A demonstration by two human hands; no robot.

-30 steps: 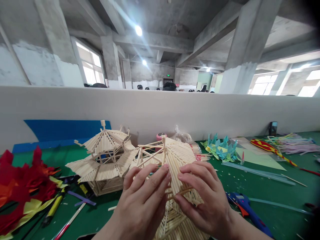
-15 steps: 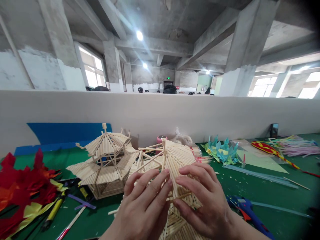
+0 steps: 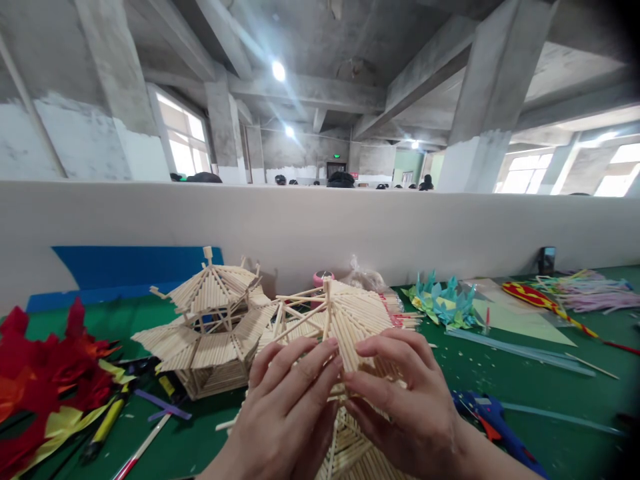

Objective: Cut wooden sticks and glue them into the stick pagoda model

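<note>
Our left hand (image 3: 285,413) and right hand (image 3: 407,407) clasp the stick roof (image 3: 355,313) | finished stick pavilion (image 3: 213,313) alongside | blue glue gun (image 3: 487,413), paper lotuses (image 3: 443,303) near

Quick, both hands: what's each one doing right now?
Left hand: closed on the unfinished stick pavilion, fingers on its roof.
Right hand: closed on the same roof, right side.

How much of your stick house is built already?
The first pavilion on the left looks finished. On the second pavilion, the right roof side is covered with sticks; the left hand rests on it and the right hand pinches its edge. The left side shows only bare ribs, not yet covered.
</note>
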